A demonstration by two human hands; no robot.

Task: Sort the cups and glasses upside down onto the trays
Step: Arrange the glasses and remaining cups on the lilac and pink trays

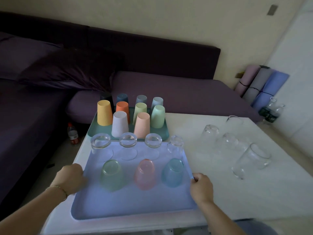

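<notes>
A light blue tray (118, 206) lies near me on the white table. It carries several clear glasses (128, 141) upside down in its far row, and a green (111, 174), a pink (144, 173) and a blue tinted glass (172, 172) upside down in front. My left hand (70, 178) grips the tray's left edge. My right hand (201, 186) grips its right edge. Behind it a teal tray (92, 129) holds several coloured plastic cups (142, 125) upside down. Several clear glasses (250, 160) stand loose on the table to the right.
The white table (211, 197) ends close to me and on its left side. A dark purple sofa (169, 92) sits behind it. A red-capped bottle (72, 133) stands on the floor at left. Rolled mats (264, 85) and water bottles (269, 111) are at far right.
</notes>
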